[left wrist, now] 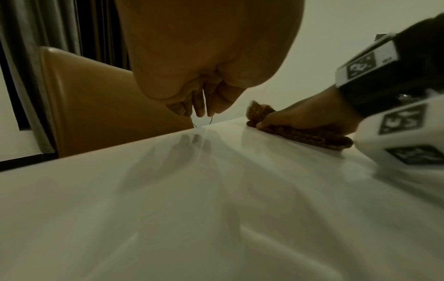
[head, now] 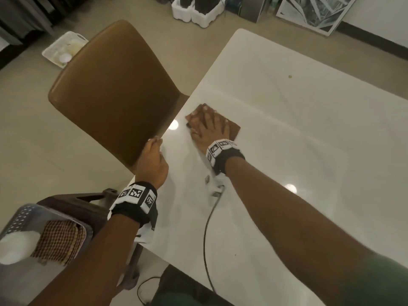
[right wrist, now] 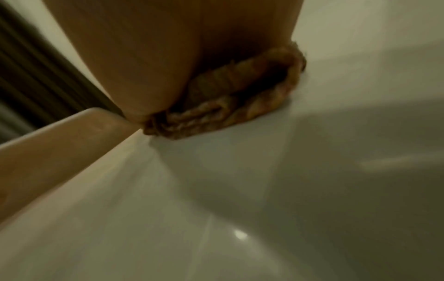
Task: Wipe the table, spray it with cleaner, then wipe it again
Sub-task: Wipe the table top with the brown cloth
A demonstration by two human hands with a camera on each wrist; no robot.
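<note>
Pressing flat, right hand fingers spread on folded brown cloth, near surface edge beside chair. Left hand loosely curled, holds nothing, at surface edge. Wiping under way; which pass unclear. No sprayer seen. Speck remains far side.

Glossy white surface; folded brown cloth flat on it toward nine o'clock near the edge; small tan speck toward one o'clock.
</note>
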